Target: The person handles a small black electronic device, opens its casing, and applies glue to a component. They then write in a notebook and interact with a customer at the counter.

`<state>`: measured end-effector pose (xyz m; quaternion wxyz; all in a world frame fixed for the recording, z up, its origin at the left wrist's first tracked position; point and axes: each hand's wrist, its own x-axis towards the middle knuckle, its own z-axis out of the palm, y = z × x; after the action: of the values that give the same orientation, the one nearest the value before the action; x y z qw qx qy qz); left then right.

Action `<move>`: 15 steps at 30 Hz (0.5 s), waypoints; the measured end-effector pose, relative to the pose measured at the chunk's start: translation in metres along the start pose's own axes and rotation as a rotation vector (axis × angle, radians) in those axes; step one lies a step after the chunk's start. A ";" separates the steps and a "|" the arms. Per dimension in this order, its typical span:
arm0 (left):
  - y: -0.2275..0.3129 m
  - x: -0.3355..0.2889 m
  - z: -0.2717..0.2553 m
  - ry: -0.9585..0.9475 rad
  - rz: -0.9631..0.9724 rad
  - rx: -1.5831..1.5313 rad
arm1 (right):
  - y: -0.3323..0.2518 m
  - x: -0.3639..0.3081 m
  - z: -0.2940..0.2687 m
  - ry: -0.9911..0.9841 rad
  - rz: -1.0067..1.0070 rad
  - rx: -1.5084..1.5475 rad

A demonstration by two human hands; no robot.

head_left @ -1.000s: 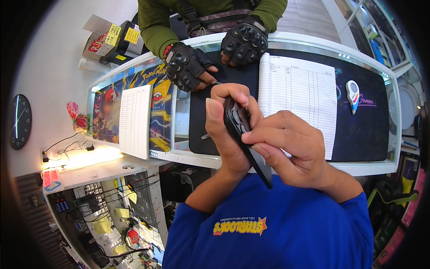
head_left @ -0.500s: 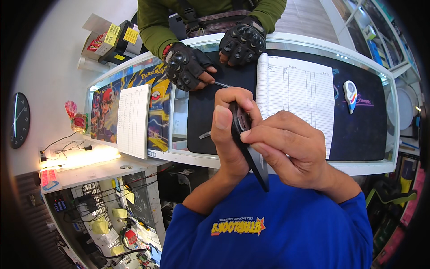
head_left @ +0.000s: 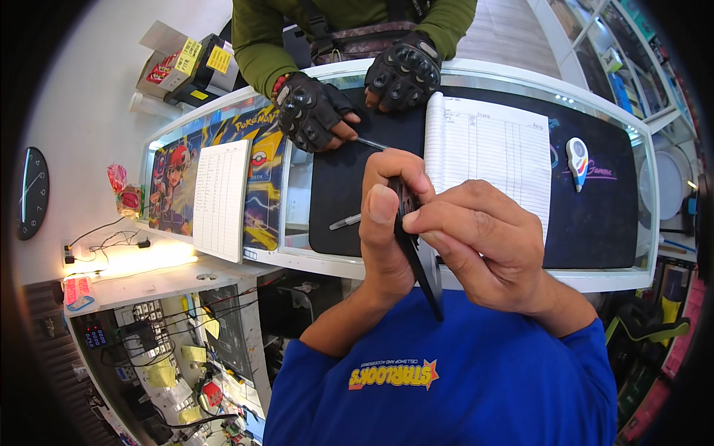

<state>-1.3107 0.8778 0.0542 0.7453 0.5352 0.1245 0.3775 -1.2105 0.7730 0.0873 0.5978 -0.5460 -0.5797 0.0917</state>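
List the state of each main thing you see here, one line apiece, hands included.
Left hand: closed around the black phone.
Black phone: held tilted, nearly edge-on to view.
Right hand: fingertips at the phone's edge; whether they pinch anything is unclear.
Lined notebook: open, page up, on the dark mat.
Smaller pad: lying written side up.
White teardrop-shaped tool: lying on the dark mat.
Digital display: lit.
Bench light: on.

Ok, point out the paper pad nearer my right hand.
The lined pad on the black mat, just beyond your right hand; the other pad lies well left, partly over the colourful mat.
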 end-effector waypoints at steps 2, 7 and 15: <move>0.000 0.000 -0.001 -0.009 0.005 0.018 | 0.001 0.000 0.001 0.010 -0.023 -0.002; -0.001 0.000 -0.002 -0.007 0.026 0.072 | 0.001 0.000 0.002 0.020 -0.023 -0.001; 0.000 0.002 -0.006 -0.030 0.040 0.071 | 0.004 0.002 -0.002 -0.029 0.014 0.099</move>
<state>-1.3127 0.8832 0.0520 0.7201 0.5693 0.1157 0.3795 -1.2065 0.7752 0.0863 0.6151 -0.5183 -0.5792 0.1325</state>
